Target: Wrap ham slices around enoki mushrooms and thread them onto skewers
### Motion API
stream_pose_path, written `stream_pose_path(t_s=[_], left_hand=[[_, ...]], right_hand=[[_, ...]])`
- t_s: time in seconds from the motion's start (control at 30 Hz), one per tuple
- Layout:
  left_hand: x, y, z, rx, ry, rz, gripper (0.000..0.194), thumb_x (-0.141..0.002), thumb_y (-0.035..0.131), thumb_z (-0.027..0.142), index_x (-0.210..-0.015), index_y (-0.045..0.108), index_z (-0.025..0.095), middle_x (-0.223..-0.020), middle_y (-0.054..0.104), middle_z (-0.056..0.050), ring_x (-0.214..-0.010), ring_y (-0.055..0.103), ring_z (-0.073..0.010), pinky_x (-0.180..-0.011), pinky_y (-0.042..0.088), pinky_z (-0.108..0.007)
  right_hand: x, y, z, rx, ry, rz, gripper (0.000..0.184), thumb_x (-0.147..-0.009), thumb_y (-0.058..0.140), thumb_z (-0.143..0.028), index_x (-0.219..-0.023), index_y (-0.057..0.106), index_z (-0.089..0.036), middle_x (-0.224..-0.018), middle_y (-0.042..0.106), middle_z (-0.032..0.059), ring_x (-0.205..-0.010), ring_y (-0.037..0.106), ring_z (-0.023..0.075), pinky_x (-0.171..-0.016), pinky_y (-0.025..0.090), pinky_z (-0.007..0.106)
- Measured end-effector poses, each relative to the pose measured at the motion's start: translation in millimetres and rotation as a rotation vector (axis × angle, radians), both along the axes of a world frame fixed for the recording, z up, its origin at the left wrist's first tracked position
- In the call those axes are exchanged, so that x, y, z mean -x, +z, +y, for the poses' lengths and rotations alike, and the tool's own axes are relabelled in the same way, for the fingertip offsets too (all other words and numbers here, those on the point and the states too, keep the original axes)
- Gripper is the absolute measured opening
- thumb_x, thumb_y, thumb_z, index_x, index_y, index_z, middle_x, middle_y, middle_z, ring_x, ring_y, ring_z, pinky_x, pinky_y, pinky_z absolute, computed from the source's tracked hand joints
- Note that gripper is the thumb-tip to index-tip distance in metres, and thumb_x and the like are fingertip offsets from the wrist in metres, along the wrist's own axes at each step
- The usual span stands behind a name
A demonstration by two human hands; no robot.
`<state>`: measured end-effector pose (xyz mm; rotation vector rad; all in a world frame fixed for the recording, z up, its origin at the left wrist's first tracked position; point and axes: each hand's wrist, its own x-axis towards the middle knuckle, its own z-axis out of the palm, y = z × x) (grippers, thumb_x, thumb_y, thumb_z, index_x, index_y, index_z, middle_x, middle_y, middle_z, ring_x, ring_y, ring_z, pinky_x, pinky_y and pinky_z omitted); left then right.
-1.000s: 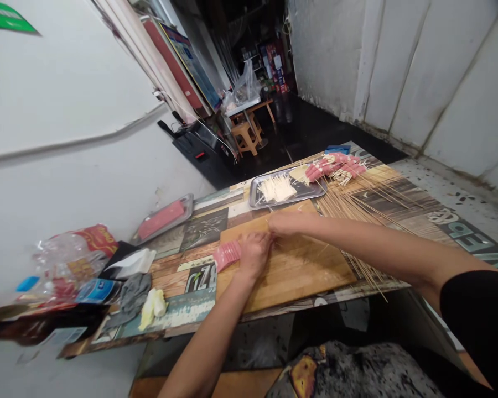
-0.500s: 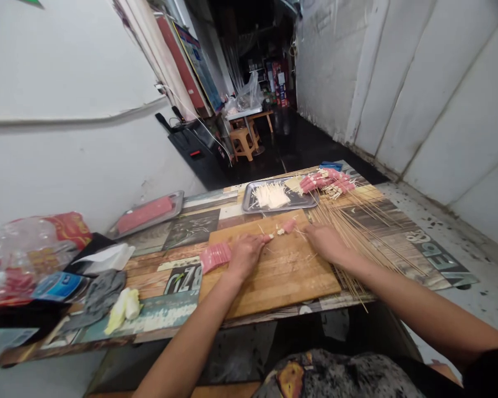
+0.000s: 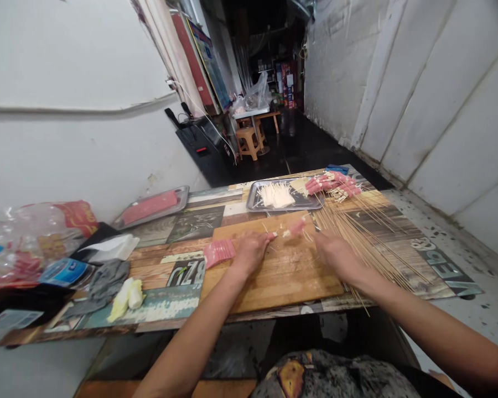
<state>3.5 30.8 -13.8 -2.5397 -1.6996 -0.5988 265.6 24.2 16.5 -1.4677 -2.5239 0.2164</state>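
Observation:
My left hand (image 3: 251, 253) rests on the wooden cutting board (image 3: 290, 282), fingers closed on a small meat roll (image 3: 271, 236) with pale enoki ends. My right hand (image 3: 338, 257) is closed at the board's right side, seemingly around a thin skewer, mostly hidden and smeared by motion. Left of that hand, a blurred second roll of pink meat and enoki (image 3: 296, 226) hovers over or touches the board; I cannot tell which. Overlapping pink meat slices (image 3: 219, 252) lie at the board's left edge. Loose enoki strands are scattered near both hands.
Behind the board, a metal tray (image 3: 253, 207) holds enoki, beside finished meat skewers (image 3: 334, 183). Bare bamboo skewers (image 3: 382, 262) spread across the right. Further left are another meat tray (image 3: 151, 209), cabbage pieces (image 3: 127, 298), a grey cloth (image 3: 103, 287) and plastic bags (image 3: 45, 237).
My right hand has moved slightly right and down relative to the board, and the nearby meat roll has shifted right. My left hand keeps its grip. The whole view has shifted a little.

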Motion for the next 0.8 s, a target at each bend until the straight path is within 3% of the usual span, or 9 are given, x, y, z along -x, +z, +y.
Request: stream_pose_path(t_s=[0.17,0.27,0.47,0.8], left_hand=[[-1.9,2.6,0.1,0.024,0.014,-0.014,0.029,-0.099,0.047,0.03,-0.102,0.074,0.021,-0.086,0.074,-0.006,-0.077,0.062,-0.0185,-0.076,0.041,-0.032],[-2.8,3.1,0.1,0.022,0.022,-0.002,0.027,-0.098,0.049,0.03,-0.101,0.074,0.02,-0.084,0.074,-0.006,-0.077,0.062,-0.0189,-0.075,0.041,-0.032],[-2.5,0.3,0.8,-0.012,0.012,-0.003,0.028,-0.098,0.049,0.03,-0.097,0.075,0.02,-0.082,0.073,-0.005,-0.074,0.061,-0.0184,-0.073,0.039,-0.031],[-2.6,1.4,1.2,-0.007,-0.005,-0.015,0.028,-0.098,0.048,0.029,-0.099,0.074,0.019,-0.08,0.072,-0.006,-0.073,0.061,-0.0182,-0.072,0.041,-0.031]], right_hand=[[-3.2,-15.7,-41.0,-0.053,0.158,0.23,0.032,-0.092,0.037,-0.011,-0.11,0.063,-0.015,-0.091,0.066,0.0087,-0.08,0.061,0.0178,-0.074,0.049,0.028],[0.2,-29.7,-55.8,-0.027,0.202,0.238,0.034,-0.092,0.036,-0.009,-0.112,0.063,-0.013,-0.09,0.066,0.0095,-0.081,0.062,0.0182,-0.073,0.05,0.029],[8.4,-42.0,-59.5,-0.029,0.166,0.152,0.034,-0.092,0.039,-0.009,-0.117,0.062,-0.011,-0.092,0.066,0.0108,-0.077,0.063,0.0192,-0.07,0.051,0.03],[14.6,-34.3,-57.5,0.013,0.15,0.123,0.034,-0.09,0.041,-0.008,-0.116,0.062,-0.011,-0.09,0.066,0.0099,-0.077,0.064,0.0184,-0.07,0.051,0.029]])
